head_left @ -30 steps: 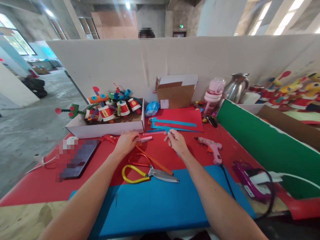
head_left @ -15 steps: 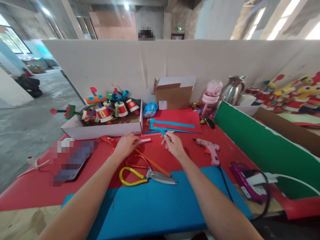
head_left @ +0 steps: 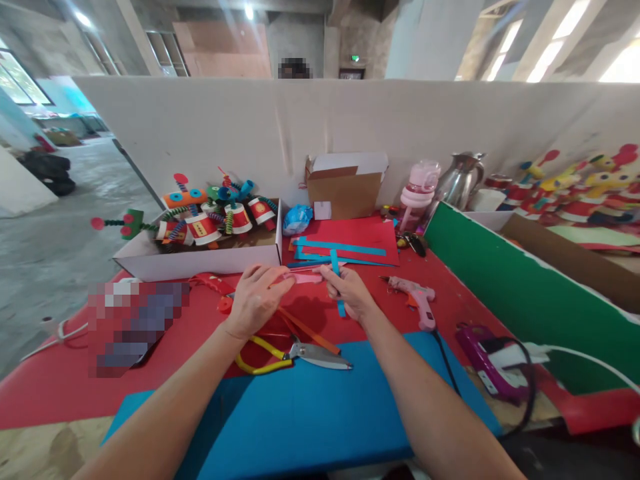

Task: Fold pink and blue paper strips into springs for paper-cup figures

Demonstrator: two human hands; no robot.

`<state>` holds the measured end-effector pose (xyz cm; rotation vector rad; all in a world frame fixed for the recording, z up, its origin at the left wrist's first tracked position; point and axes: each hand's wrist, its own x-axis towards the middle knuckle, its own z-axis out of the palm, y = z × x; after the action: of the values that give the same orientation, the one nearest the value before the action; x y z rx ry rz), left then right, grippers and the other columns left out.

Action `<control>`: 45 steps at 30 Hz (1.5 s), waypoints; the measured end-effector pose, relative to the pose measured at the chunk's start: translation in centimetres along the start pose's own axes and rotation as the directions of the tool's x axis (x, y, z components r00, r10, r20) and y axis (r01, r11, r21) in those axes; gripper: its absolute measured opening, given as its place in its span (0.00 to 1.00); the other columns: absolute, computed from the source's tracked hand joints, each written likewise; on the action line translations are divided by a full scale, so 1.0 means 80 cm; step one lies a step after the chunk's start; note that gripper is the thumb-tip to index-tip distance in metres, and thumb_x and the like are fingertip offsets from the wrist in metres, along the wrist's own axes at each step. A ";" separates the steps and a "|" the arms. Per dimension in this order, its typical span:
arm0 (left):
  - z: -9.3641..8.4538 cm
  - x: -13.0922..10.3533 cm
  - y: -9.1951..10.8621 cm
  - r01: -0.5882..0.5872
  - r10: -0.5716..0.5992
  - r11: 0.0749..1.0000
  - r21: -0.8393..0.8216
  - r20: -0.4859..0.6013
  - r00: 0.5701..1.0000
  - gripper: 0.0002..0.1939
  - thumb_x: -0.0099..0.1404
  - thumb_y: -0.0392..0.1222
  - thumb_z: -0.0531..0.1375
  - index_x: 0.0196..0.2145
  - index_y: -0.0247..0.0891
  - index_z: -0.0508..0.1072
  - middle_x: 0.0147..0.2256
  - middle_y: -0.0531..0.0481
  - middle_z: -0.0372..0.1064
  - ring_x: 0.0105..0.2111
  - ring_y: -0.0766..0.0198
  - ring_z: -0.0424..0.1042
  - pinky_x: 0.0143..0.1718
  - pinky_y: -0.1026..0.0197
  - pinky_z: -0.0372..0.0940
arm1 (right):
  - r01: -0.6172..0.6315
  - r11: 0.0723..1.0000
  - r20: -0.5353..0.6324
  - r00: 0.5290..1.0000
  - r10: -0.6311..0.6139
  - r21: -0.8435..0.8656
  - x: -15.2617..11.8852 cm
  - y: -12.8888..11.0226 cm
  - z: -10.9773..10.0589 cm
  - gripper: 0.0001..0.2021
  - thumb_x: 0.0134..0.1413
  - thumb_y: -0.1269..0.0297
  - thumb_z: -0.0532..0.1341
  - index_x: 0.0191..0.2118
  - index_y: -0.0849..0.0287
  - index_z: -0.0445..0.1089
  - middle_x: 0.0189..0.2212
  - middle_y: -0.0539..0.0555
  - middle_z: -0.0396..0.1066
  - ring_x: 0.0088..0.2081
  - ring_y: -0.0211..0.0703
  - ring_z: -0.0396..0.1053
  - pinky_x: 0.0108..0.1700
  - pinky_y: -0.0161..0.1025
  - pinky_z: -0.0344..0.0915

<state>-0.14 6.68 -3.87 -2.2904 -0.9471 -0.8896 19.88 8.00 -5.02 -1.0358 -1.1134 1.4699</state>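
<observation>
And across the red-covered table (head_left: 55,393) we go: the scissors (head_left: 320,356) lie lapping the edge of a blue sheet (head_left: 320,413), which spreads on the near side! Beyond the scissors, red paper (head_left: 357,231); beyond and leftward, a white tray (head_left: 210,263); out right, a pink glue gun (head_left: 424,303), then a purple power strip (head_left: 470,337)!

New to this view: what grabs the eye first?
Probably the bright paper-cup figures crowded in a white box at the left back of the red tabletop. Next, the yellow-handled scissors lying between the person's forearms, and the blue strip held in the right hand near the picture's middle. To the right, the big green panel stands out beyond the pink glue gun.
</observation>
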 end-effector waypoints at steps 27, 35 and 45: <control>0.019 -0.014 -0.024 0.339 -0.296 0.936 -0.091 0.315 0.902 0.13 0.67 0.38 0.50 0.35 0.40 0.75 0.34 0.46 0.76 0.34 0.59 0.71 0.38 0.55 0.59 | 0.197 0.821 -0.051 0.963 -0.265 -0.536 0.007 0.001 -0.022 0.11 0.44 0.56 0.60 0.27 0.58 0.72 0.25 0.50 0.71 0.28 0.42 0.67 0.31 0.36 0.60; 0.016 -0.012 -0.021 0.360 -0.333 0.932 -0.047 0.284 0.899 0.11 0.66 0.41 0.52 0.35 0.40 0.74 0.35 0.45 0.73 0.37 0.57 0.69 0.40 0.54 0.58 | 0.210 0.720 -0.119 0.918 -0.378 -0.662 0.005 -0.008 -0.021 0.09 0.46 0.58 0.60 0.27 0.59 0.72 0.23 0.51 0.72 0.28 0.43 0.68 0.34 0.37 0.61; -0.013 0.014 0.005 0.155 0.276 0.827 -0.541 0.630 0.726 0.08 0.63 0.41 0.57 0.35 0.44 0.77 0.32 0.50 0.71 0.36 0.61 0.67 0.41 0.59 0.60 | 0.159 0.819 -0.361 0.840 -0.405 -0.551 0.022 0.003 -0.049 0.13 0.45 0.55 0.60 0.30 0.60 0.73 0.23 0.52 0.72 0.27 0.42 0.66 0.32 0.37 0.60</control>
<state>0.40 6.22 -2.44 -3.2819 -0.9524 -0.2458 23.37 10.24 -6.19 -1.4116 -1.2537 0.6264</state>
